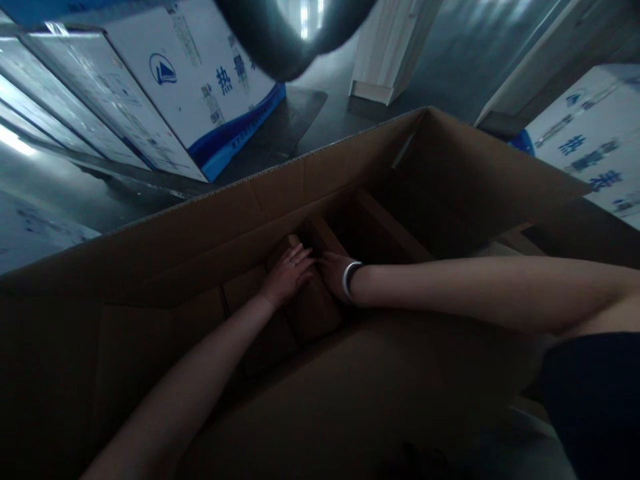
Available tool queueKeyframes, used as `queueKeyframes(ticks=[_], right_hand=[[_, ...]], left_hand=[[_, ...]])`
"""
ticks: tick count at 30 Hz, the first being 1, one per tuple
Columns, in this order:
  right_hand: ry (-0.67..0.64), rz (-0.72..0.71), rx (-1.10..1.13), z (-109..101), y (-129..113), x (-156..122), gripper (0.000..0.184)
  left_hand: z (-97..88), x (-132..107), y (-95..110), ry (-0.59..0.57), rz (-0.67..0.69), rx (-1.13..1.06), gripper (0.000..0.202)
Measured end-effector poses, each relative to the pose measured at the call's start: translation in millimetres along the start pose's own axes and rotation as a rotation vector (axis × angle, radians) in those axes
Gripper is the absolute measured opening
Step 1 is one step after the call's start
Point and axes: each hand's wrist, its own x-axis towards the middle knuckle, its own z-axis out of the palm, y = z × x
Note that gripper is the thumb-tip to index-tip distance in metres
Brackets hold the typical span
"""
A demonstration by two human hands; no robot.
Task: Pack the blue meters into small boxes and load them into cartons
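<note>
Nearest the camera, a dark garment [593,400] fills the lower right corner, and both bare forearms stretch forward over the near wall of a big open carton [150,267]. Deep inside it, a small brown box [315,313] stands tilted against the far wall, among upright cardboard dividers [385,227] that crowd in on its right. The left hand [287,273] lies on the upper end of the small brown box with its fingers stretched out and close together, resting rather than clenched. The right hand [333,267], with a pale bangle [349,280] at the wrist, meets it fingertip to fingertip from the other side; in the gloom it is impossible to tell how far its fingers are curled. Beyond the carton's raised flap [500,173] lies a dark, glossy floor [320,113]. White cartons with blue print [200,73] are stacked at the left, another printed carton [590,147] sits at the right, and a pale wooden post [390,47] stands farther back.
</note>
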Motion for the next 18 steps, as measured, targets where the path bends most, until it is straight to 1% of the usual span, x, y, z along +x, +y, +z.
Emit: queueKeyframes(ticks=[1,2,4,5,6,8,11,13,16,18], right_hand=[[0.021,-0.009,-0.018,-10.0,4.0,-16.7,0.04],[0.073,-0.013,-0.028,-19.8,8.7,-34.9,0.039],[0.237,0.005,-0.007,-35.1,19.2,-70.8,0.037],[0.311,0.036,0.021,-38.9,24.2,-86.2,0.037],[0.352,0.067,0.051,-39.6,28.7,-98.8,0.038],[0.367,0.103,0.113,-33.1,34.9,-114.2,0.038],[0.335,0.11,0.211,-15.2,37.9,-117.4,0.04],[0.315,0.1,0.258,-7.4,37.6,-114.1,0.04],[0.31,0.114,0.314,-7.5,36.6,-109.3,0.04],[0.259,0.166,0.348,-13.9,35.9,-105.4,0.037]], left_hand=[[1.5,4.1,-0.3,-0.056,0.029,0.024,0.036],[2.6,8.0,-0.4,-0.108,0.071,0.043,0.035],[4.2,14.8,-0.2,-0.183,0.153,0.067,0.032],[5.0,17.4,-0.2,-0.204,0.179,0.078,0.03],[6.1,19.4,-0.6,-0.216,0.192,0.089,0.028],[10.2,21.3,-2.3,-0.21,0.186,0.097,0.026],[21.5,19.4,-5.1,-0.195,0.139,-0.003,0.023],[29.4,16.7,-4.9,-0.192,0.054,-0.097,0.022],[35.9,15.3,-1.1,-0.129,-0.115,-0.083,0.024],[36.4,16.7,4.1,-0.134,-0.176,-0.005,0.024]])
